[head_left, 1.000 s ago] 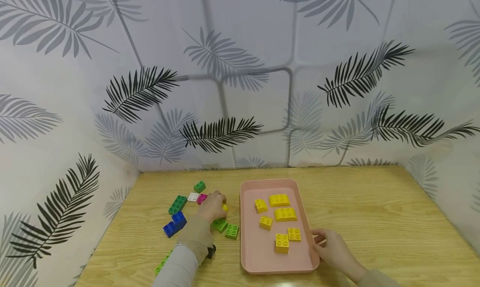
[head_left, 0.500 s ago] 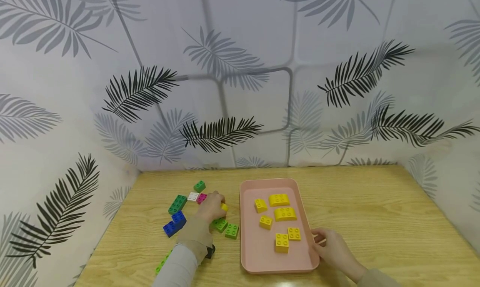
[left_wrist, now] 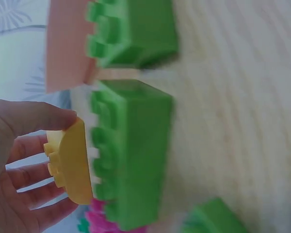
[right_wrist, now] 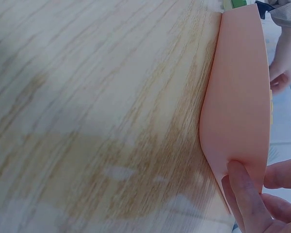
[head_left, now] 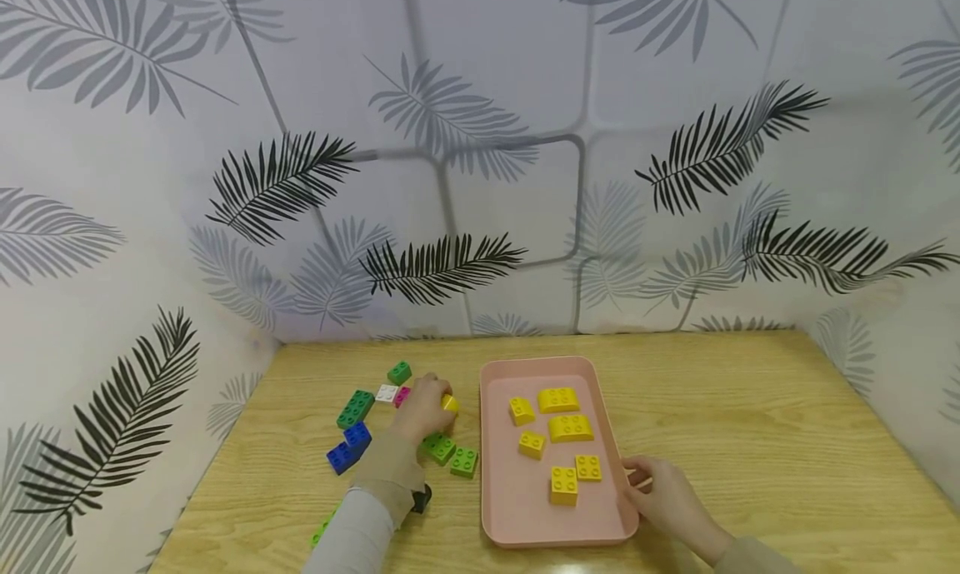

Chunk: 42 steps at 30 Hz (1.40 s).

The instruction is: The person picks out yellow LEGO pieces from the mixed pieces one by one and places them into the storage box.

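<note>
My left hand [head_left: 426, 407] pinches a yellow toy brick with a curved side [left_wrist: 75, 162] between thumb and fingers, left of the pink tray [head_left: 504, 507]. In the left wrist view its studs face the palm, and a long green brick [left_wrist: 133, 150] stands close beside it. My right hand [head_left: 667, 499] grips the tray's right wall near the front corner, one finger pressed against the outside [right_wrist: 245, 194]. Inside the tray lie several yellow bricks, among them a square one [head_left: 564, 486] and an arched one [head_left: 572, 428].
Left of the tray are loose bricks: blue [head_left: 349, 449], dark green [head_left: 356, 409], white [head_left: 387, 393], magenta [head_left: 402, 396] and light green [head_left: 463, 462]. Another light green brick [head_left: 322, 531] lies partly behind the left sleeve. A patterned cloth [head_left: 480, 182] hangs behind the table.
My left hand has shifted slightly up, and the yellow brick in it has turned, with more of it showing. The right hand and tray have stayed put.
</note>
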{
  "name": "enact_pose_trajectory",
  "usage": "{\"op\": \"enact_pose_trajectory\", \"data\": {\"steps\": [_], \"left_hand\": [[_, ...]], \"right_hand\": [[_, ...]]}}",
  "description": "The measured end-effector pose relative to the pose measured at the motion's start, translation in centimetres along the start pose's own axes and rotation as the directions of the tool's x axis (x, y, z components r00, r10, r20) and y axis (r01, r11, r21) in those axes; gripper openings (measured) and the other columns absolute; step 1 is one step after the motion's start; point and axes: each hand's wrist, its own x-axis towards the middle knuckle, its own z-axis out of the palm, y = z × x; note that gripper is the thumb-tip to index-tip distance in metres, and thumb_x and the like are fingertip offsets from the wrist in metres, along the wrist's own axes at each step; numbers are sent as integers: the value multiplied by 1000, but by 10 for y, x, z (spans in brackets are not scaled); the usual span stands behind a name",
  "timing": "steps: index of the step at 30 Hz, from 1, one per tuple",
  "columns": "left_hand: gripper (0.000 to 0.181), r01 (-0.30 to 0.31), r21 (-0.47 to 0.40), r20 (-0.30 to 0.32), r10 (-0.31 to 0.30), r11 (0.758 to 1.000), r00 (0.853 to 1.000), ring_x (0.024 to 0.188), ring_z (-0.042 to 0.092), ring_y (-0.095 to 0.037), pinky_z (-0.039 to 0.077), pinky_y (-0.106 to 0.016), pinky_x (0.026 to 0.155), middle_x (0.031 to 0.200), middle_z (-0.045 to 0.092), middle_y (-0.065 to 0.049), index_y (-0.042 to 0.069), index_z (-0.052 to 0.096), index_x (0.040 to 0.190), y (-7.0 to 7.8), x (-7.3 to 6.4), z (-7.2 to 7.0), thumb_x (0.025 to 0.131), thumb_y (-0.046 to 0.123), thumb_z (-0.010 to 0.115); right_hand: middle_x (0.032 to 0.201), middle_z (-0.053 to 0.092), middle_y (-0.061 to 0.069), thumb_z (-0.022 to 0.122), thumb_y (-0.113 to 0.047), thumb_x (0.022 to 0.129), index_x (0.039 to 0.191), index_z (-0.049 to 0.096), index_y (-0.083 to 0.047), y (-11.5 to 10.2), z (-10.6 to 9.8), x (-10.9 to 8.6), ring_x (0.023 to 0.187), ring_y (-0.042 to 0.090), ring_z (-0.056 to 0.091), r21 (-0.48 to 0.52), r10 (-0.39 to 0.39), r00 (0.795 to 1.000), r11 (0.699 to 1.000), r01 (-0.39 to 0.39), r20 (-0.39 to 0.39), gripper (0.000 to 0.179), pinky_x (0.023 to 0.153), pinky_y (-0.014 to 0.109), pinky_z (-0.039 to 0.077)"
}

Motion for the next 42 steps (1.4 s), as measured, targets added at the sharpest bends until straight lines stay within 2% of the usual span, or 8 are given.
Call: {"op": "enact_pose_trajectory", "data": {"steps": [4,9,12,19,25,34,39,42], "left_hand": [[25,-50,-11,-33,49,999,998,86,48,-26,47,-35,70,95,52,-12,0,64,98,9,3,-8,74,7,67],[28,-77,-23,-58,76,997,995,91,50,-26,49,-34,74,101,53,-12,1,64,102,24,3,-16,76,9,67],[28,-105,-13,-54,104,994,993,94,48,-25,49,-33,75,103,53,-10,2,64,103,33,3,-18,77,11,67],[27,-251,8,47,251,968,967,99,49,-23,47,-34,84,105,54,-9,4,63,104,57,-3,-22,79,13,68],[28,-283,-4,115,282,959,953,108,47,-22,44,-33,91,116,53,-8,7,63,107,77,-11,-24,80,14,68],[27,-327,14,194,318,945,928,89,46,-12,46,-23,82,103,51,-1,7,65,104,94,-22,-25,78,12,69],[27,-384,42,236,364,922,901,83,45,-9,44,-18,76,93,50,3,8,67,103,100,-26,-21,76,11,70],[26,-397,62,260,370,916,892,84,45,-9,44,-18,76,93,51,4,10,68,102,103,-28,-16,76,12,71]], "right_hand": [[79,62,8,64,5,76,110,58,12,1,0,0,70,21,62,-3,3,1000,1000,-3,-2,34,58,31,53],[79,62,8,64,5,77,109,58,11,1,1,1,70,21,62,-4,5,1000,1000,-5,-1,34,57,31,53],[79,62,8,64,5,77,109,59,11,1,1,1,70,21,62,-3,1,1000,1000,-1,-5,33,57,31,53],[78,62,8,64,5,77,108,59,11,1,1,0,69,21,63,2,-10,1000,1000,10,-11,32,57,31,53],[78,63,9,64,6,76,108,59,11,1,1,-1,69,21,63,1,-17,1000,1000,17,-17,33,56,30,53],[78,62,9,64,6,76,108,59,11,1,1,0,69,21,63,4,-15,1000,1000,15,-17,33,56,30,53],[79,62,8,63,6,76,109,58,11,1,0,0,70,22,63,5,-7,1000,1000,7,-11,33,57,30,53],[79,62,8,63,6,76,109,58,11,1,0,0,70,22,63,4,-5,1000,1000,6,-10,33,57,30,53]]}}
